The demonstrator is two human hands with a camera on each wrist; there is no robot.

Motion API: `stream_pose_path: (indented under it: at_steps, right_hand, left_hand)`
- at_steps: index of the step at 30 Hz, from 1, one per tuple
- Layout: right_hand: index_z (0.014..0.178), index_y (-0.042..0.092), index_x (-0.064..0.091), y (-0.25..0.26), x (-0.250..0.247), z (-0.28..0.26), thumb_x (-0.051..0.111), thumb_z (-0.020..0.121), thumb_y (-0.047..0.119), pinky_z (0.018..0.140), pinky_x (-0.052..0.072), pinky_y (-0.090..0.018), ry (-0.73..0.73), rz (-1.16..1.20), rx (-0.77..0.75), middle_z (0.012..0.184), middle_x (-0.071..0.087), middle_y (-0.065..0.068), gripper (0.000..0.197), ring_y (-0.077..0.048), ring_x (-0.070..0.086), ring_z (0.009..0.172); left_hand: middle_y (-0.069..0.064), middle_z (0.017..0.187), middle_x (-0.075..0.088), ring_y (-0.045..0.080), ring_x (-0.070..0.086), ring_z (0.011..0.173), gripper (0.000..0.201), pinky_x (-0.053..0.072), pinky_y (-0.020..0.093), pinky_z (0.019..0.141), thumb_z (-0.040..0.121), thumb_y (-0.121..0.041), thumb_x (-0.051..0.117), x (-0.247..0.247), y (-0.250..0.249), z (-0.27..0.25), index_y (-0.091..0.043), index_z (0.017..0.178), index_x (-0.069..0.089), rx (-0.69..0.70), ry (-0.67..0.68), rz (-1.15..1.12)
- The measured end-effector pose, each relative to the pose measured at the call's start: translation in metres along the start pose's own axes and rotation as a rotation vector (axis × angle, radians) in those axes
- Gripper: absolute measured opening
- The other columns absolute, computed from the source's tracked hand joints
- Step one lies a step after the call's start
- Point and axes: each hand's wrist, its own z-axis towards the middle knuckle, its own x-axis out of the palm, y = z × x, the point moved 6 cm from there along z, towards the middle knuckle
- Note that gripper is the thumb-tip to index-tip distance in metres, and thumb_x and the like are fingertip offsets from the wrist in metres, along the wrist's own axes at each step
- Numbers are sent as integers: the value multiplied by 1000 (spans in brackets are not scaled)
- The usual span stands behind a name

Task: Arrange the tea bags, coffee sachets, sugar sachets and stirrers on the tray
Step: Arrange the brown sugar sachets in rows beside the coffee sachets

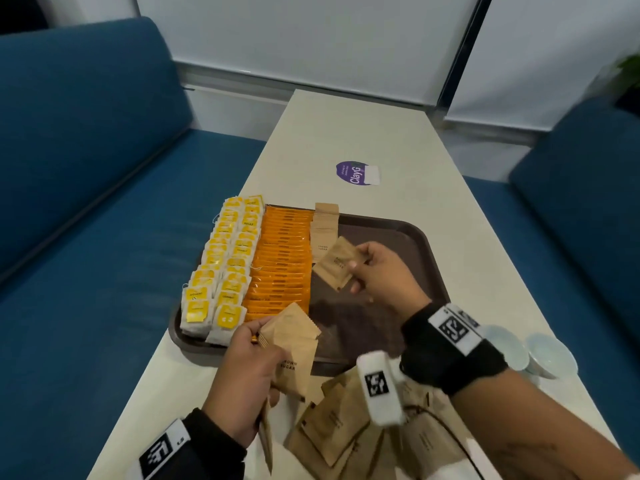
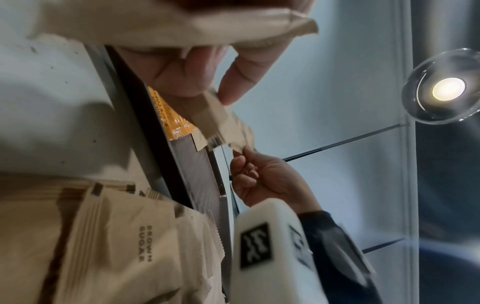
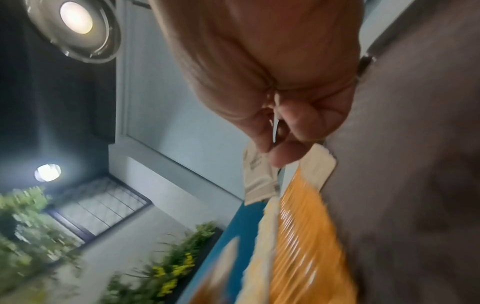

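A brown sugar sachet (image 1: 338,263) is pinched by one corner between the thumb and fingers of the right hand (image 1: 384,277), tilted, held above the bare middle of the dark brown tray (image 1: 408,237). Just beyond it a short row of the same sachets (image 1: 323,230) stands overlapped on the tray, running toward the far rim. Left of that row lies a long column of orange coffee sachets (image 1: 282,261), and left again two columns of yellow-tagged tea bags (image 1: 223,261) reach the tray's left edge.

The left hand (image 1: 242,379) grips a small stack of brown sugar sachets (image 1: 294,344) — thumb on top, fingers curled beneath — over the tray's near rim. From the left wrist view its thumb and forefinger close on the stack's edge.

On the cream table (image 1: 346,133), nearer than the tray, a loose heap of brown sugar sachets (image 1: 332,431) lies spread — some overlapping. A purple sticker (image 1: 353,173) sits on the table beyond the tray, and pale cups (image 1: 540,351) stand at the near right. Blue sofas (image 1: 86,168) flank the table.
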Motion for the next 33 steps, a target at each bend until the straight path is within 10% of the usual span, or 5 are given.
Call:
stream_pose_path:
  at_steps: [12,33]
  right_hand:
    - [104,17,49,-4,17,112,56,90,1,48,43,-21,175,-393,37,104,63,-15,22,-12,49,52]
    - [100,12,50,-7,19,133,67,85,10,56,48,-22,115,-602,17,95,62,-7,24,-13,58,60]
  left_hand:
    - [16,114,55,17,44,62,40,30,16,29,89,5,49,-6,-3,19,-18,121,47,-5,-70,-86]
    - [20,118,52,16,44,59,42,31,15,29,89,3,51,-5,0,22,-20,124,45,-23,-97,-60]
